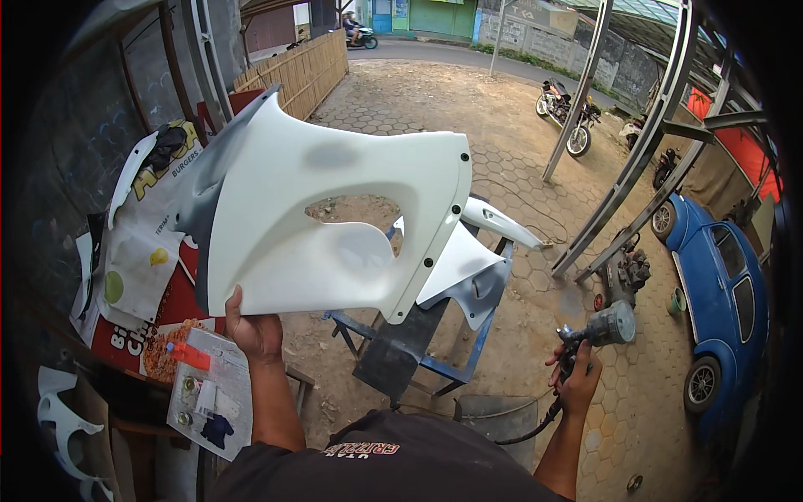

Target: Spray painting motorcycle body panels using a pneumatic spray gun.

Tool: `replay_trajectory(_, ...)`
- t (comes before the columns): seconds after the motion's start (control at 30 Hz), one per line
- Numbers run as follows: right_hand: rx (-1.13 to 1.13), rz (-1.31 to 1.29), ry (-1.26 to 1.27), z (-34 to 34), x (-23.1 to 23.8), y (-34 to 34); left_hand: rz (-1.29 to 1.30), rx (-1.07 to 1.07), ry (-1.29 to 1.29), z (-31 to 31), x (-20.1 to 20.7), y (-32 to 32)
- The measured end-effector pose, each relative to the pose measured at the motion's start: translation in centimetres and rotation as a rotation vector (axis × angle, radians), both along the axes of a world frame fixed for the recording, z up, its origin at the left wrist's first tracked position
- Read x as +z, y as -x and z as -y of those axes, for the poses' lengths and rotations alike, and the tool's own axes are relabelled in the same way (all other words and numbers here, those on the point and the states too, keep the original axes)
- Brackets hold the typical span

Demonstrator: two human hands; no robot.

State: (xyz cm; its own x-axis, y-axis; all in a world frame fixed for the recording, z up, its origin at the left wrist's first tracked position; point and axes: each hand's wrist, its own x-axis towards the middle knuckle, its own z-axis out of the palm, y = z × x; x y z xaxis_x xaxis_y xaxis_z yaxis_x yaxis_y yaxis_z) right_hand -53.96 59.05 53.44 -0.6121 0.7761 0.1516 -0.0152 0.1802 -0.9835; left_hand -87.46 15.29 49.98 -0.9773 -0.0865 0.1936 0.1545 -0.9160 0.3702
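My left hand grips the lower edge of a large white motorcycle fairing panel, its thumb in front and the rest of its fingers hidden behind. The panel is held up at the centre, with an oval opening, dark holes along its right edge and grey patches on its surface. In my right hand is a spray gun with a cup on it, held to the right of the panel. A black hose runs down from its handle.
A blue metal stand bears another white and grey panel. At left, a small board carries jars and a red-capped bottle. More white panels hang at lower left. Steel posts, a compressor and a blue car stand right.
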Motion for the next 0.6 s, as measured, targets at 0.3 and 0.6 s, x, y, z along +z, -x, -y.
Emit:
replay_trajectory(0.3,0.002,-0.032,0.037,0.4,-3.1,-1.6,-0.037,-0.181,-0.015,-2.2,1.8,-1.4)
replay_trajectory(0.6,0.013,0.024,0.035,0.6,-5.6,-3.0,-0.110,-0.212,-0.015,-4.7,4.1,-2.3)
